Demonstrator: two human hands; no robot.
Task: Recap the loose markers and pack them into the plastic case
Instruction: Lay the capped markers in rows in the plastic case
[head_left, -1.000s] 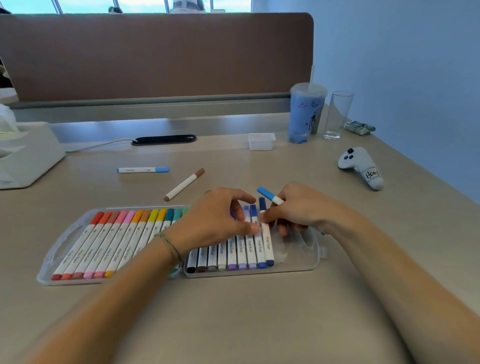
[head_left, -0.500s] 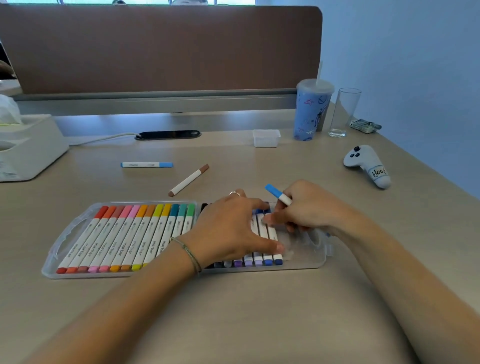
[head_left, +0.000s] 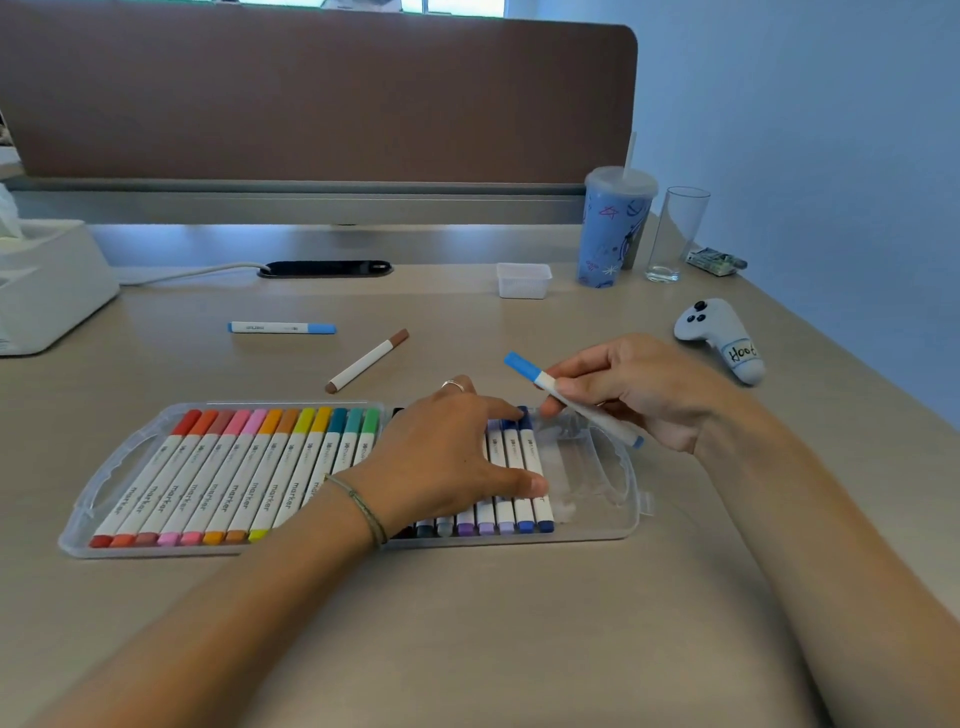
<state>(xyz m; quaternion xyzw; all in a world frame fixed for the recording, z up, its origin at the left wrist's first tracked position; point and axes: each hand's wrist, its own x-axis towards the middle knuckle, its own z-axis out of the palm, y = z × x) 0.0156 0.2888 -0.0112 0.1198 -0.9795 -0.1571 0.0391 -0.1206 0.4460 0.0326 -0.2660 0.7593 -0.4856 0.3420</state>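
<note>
A: status on the blue marker (head_left: 571, 402)?
B: capped at both ends, held in the air by the right hand (head_left: 631, 387), just above the bare right end of the plastic case (head_left: 618, 512). Thumb and fingertips pinch the white barrel; it's tilted, big cap up-left.
A: left hand (head_left: 447, 460)?
B: lying flat over the packed markers (head_left: 514, 467) in the right half of the case. Fingers straight and lightly spread, index tip on the dark blue cap, thumb against the lower barrel of the rightmost one. Gripping nothing.
A: case itself?
B: open flat on the desk (head_left: 467, 623), clear, handle at each end. Left half holds a row from red through green (head_left: 249, 467). Right half runs dark, grey, purple, blue, partly hidden under the hand.
A: loose ones?
B: two on the desk behind the case: brown marker (head_left: 368, 360), lying diagonal, and light-blue marker (head_left: 281, 328), lying crosswise, well apart from each other.
A: rest?
B: small clear tub (head_left: 523, 279), lidded blue cup (head_left: 613, 228), glass (head_left: 678, 234), white controller (head_left: 719, 338) far right.
</note>
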